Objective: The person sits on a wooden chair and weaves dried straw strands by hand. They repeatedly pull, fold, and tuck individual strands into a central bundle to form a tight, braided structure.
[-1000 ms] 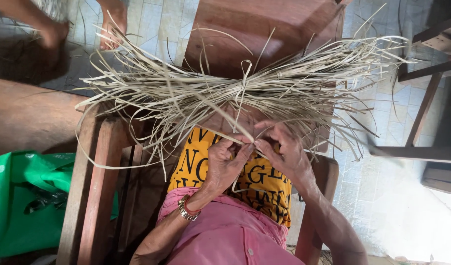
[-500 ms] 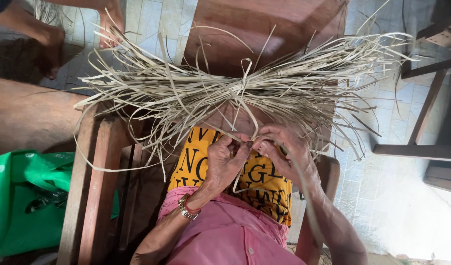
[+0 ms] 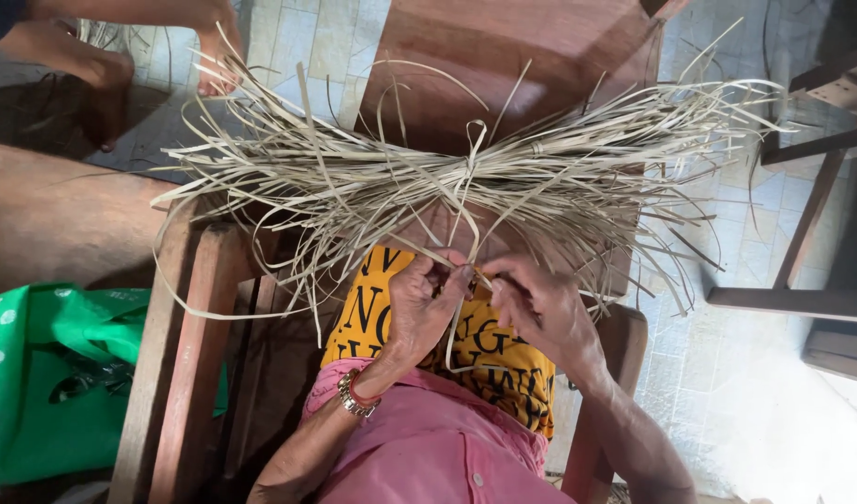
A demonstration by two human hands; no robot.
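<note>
- Low in the middle of the view, the left hand (image 3: pixel 426 303) and the right hand (image 3: pixel 538 308) meet close together over a yellow cloth with black lettering (image 3: pixel 391 313) on the person's lap.
- Both hands pinch thin pale strips that hang down from the bundle of dried, straw-coloured leaf strips (image 3: pixel 466 177) — the left hand's fingers curl shut on a strand or two, and the right hand's fingers close on the strands just beside them.
- That bundle lies crosswise just above the hands, tied at its middle with a strip of the same stuff, its loose ends fanning out to both sides.
- It rests on a reddish-brown wooden bench (image 3: pixel 503 56), with loose ends drooping over the near edge toward the lap.
- A beaded bracelet (image 3: pixel 356 396) sits on the left wrist, against pink cloth (image 3: pixel 428 448).
- At the lower left lies a green bag with pale dots (image 3: pixel 46 373), beside a wooden frame rail (image 3: pixel 190 355).
- At the upper left, another person's hands (image 3: pixel 102 70) are busy over more strips — well apart from the bundle's middle.
</note>
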